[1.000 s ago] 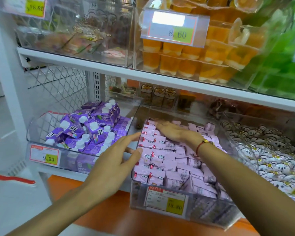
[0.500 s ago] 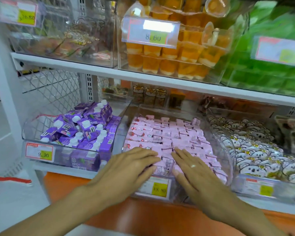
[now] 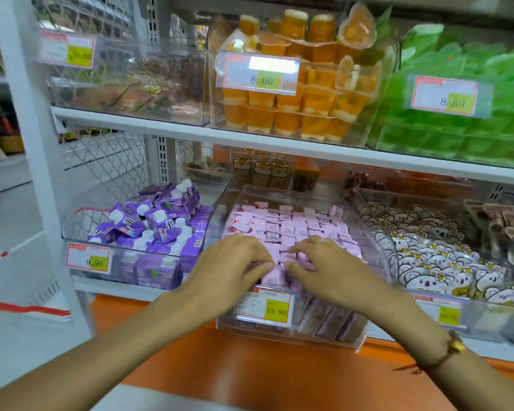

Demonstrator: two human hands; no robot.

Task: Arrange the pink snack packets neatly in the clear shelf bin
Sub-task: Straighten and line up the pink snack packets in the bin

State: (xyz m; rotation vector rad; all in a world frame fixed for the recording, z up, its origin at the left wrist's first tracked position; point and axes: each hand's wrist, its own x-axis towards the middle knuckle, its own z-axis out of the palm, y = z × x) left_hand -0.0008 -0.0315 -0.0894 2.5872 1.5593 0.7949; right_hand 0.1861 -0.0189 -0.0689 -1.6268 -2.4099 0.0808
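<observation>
Pink snack packets (image 3: pixel 291 225) fill the clear shelf bin (image 3: pixel 374 232) on the lower shelf, lying in rough rows. My left hand (image 3: pixel 232 268) is over the bin's front left part, its fingers curled onto the front packets. My right hand (image 3: pixel 327 268) mirrors it on the front right part, fingertips also curled onto packets. The fingertips of both hands nearly meet above a pink packet (image 3: pixel 272 277) at the front edge. Both hands hide the front rows. A price tag reading 15.80 (image 3: pixel 263 307) hangs on the bin's front.
A bin of purple drink cartons (image 3: pixel 149 229) stands to the left. A bin of white bear-print packets (image 3: pixel 433 256) stands to the right. The upper shelf (image 3: pixel 250 137) holds orange jelly cups (image 3: pixel 297 114) and green packs (image 3: pixel 457 114). An orange ledge (image 3: pixel 220 357) runs below.
My right hand came back from the bin's rear to its front. Both hands went from flat on the front packets to fingers curled onto them, with fingertips drawn close together.
</observation>
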